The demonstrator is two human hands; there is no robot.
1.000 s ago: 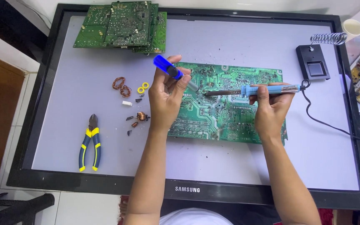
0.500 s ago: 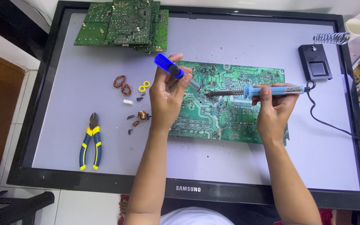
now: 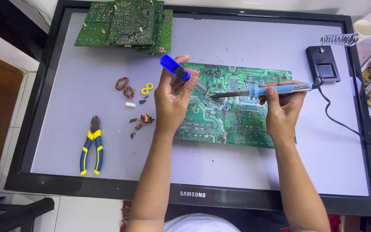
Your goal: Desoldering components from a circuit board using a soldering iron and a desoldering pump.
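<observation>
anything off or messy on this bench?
Mostly the work surface: it's a flat-screen monitor lying face up, with the green circuit board on its panel. Loose bits lie left of the left hand: copper coils, yellow rings, small dark parts. Specks dot the screen above the board. The right hand holds the soldering iron.

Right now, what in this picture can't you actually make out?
Head view only:
- Where the soldering iron tip meets the green board: too small.
- Blue suction tool: its tip is hidden by the left hand.
- Board stack: cut off by the top edge.
</observation>
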